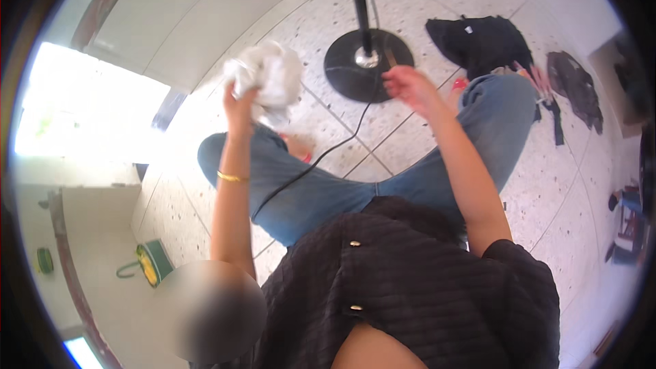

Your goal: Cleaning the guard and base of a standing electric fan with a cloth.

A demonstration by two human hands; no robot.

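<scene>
My left hand grips a crumpled, white, blurred bundle, either cloth or thin plastic, raised above my left knee. A yellow bracelet circles that wrist. My right hand hovers over the near right edge of the round black base of a pedestal stand, its fingers partly curled. Just beyond those fingers shows a thin tan strip; whether the hand holds it I cannot tell. The black pole rises from a chrome collar on the base to a housing cut off by the frame's top.
A black cord runs from the base across my left thigh. Black clothing and a dark cloth lie on the tiled floor to the right. At lower left is a green-and-yellow bag. A blurred round patch hides part of the view.
</scene>
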